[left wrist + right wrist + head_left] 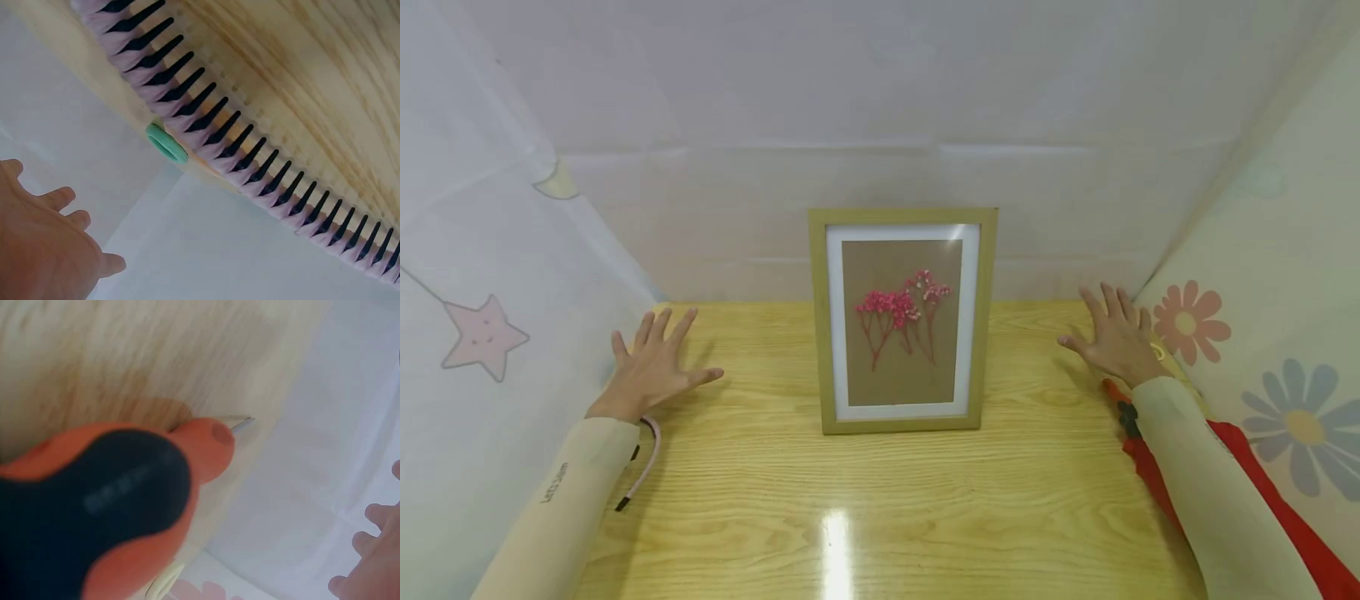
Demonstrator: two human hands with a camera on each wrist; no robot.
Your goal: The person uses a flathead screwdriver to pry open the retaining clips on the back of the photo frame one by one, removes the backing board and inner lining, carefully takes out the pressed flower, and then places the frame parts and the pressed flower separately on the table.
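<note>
Both my hands are held out flat with fingers spread and nothing in them. My left hand (pixel 651 371) is over the table's left edge, just beyond a pink headband (pixel 654 457); the left wrist view shows the headband's dark comb teeth up close. Over the right edge is my right hand (pixel 1116 337), near an orange-and-black handled tool (pixel 134 481) with a thin metal tip, partly hidden under the forearm in the head view. Between the hands, a wooden picture frame (pixel 988 333) with pink dried flowers stands upright. Whether either hand touches the table cannot be told.
Red fabric (pixel 1285 508) lies under and beside the right forearm. A green ring-shaped band (pixel 166 142) lies beyond the headband, and a yellow loop (pixel 1159 350) lies beside the right hand. Pale cloth walls (pixel 737 192) enclose the wooden table (pixel 752 475) at the back and sides.
</note>
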